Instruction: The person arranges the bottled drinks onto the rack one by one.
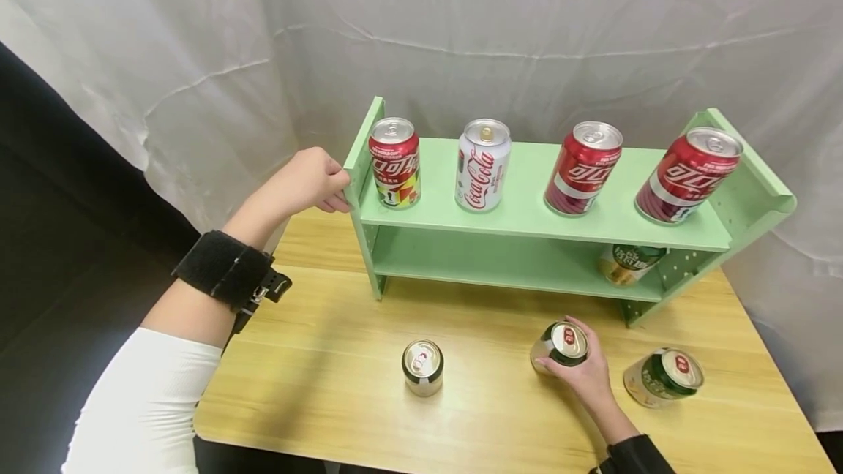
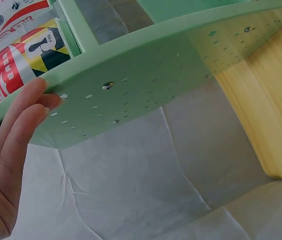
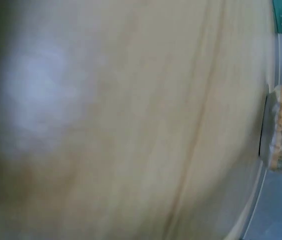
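Note:
My left hand (image 1: 309, 181) grips the front edge of the left side panel of a green two-tier shelf (image 1: 435, 189). In the left wrist view its fingers (image 2: 18, 132) lie against the perforated outer face of that panel. Down on the wooden table (image 1: 316, 386), my right hand (image 1: 589, 368) holds a dark green and gold can (image 1: 568, 341), thumb on one side and fingers on the other. Right of this hand, another green and gold can (image 1: 661, 377) stands. A similar can (image 1: 423, 364) stands farther left. The right wrist view does not show the right hand.
On the top tier stand a colourful red can (image 1: 395, 163), a white Coca-Cola can (image 1: 483, 167) and two red cans, one (image 1: 582, 167) nearer the middle. A green and gold can (image 1: 631, 263) sits at the lower tier's right end. A pale curtain (image 1: 494, 35) hangs behind.

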### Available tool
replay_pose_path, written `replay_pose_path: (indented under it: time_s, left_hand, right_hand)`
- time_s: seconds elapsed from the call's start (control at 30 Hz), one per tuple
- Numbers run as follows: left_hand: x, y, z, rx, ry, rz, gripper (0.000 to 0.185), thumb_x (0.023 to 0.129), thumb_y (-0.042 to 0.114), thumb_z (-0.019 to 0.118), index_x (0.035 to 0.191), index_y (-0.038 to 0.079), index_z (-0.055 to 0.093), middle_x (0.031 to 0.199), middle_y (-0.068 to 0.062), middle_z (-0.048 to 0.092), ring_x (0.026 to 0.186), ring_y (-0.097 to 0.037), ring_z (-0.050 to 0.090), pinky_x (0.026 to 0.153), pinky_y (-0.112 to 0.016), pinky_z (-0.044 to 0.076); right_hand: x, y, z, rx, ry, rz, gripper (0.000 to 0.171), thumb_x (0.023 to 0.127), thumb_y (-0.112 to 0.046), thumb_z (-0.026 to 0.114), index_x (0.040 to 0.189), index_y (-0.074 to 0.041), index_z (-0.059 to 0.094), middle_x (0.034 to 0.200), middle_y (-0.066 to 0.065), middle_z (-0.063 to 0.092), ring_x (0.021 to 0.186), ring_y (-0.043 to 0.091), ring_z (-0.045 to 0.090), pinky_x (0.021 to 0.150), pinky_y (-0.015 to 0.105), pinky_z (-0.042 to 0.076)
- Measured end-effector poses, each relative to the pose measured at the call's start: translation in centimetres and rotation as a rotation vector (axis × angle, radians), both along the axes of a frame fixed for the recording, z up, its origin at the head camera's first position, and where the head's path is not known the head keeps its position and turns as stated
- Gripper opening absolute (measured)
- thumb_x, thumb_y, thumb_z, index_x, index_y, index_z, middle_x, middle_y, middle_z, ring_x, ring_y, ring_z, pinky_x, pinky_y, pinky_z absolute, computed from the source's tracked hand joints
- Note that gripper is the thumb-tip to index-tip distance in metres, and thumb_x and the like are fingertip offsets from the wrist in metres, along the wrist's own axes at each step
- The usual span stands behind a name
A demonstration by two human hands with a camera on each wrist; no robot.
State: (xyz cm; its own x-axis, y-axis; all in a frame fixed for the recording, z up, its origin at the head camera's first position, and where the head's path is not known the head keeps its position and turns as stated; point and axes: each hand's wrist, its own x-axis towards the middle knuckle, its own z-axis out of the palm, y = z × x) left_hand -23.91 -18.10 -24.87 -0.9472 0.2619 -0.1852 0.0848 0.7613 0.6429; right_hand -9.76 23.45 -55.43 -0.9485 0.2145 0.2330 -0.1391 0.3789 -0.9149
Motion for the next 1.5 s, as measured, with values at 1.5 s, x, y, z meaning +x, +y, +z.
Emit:
replay_pose_path:
  time_s: [1.5]
  left_hand:
    - [-0.3,-0.1,-0.1,0.021,-0.019,-0.007,0.03,0.091,0.008,0.041,0.091,-0.008,0.066,0.085,-0.021,0.071,0.073,-0.024,0.072,0.067,-0.032,0.06]
  right_hand:
    - [-1.5,-0.6,7.3,0.081,0.119,-0.101,0.083,0.052,0.011,0.085,0.127,0.001,0.051,0.11,-0.023,0.05,0.095,-0.006,0.051,0.077,0.001,0.041]
